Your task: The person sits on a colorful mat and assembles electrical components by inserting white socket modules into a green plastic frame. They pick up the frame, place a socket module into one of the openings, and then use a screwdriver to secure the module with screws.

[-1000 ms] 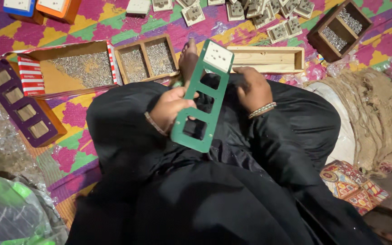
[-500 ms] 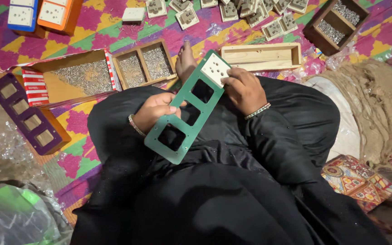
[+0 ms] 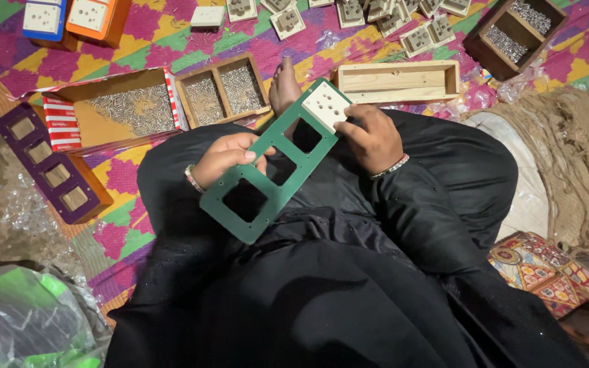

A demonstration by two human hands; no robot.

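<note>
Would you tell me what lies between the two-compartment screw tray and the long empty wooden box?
In the head view, a bare foot lies between the screw tray and the wooden box.

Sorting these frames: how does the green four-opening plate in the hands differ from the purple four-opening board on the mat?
The green four-opening plate is thin, held tilted over the lap by both hands, one white socket fitted. The purple four-opening board is thicker, orange-sided, lying untouched, showing no white socket. Both have four square openings in a row.

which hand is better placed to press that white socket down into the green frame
Probably the right hand: its fingers already rest on the white socket at the green frame's top end. The left hand grips the frame's middle, steadying it.
</note>
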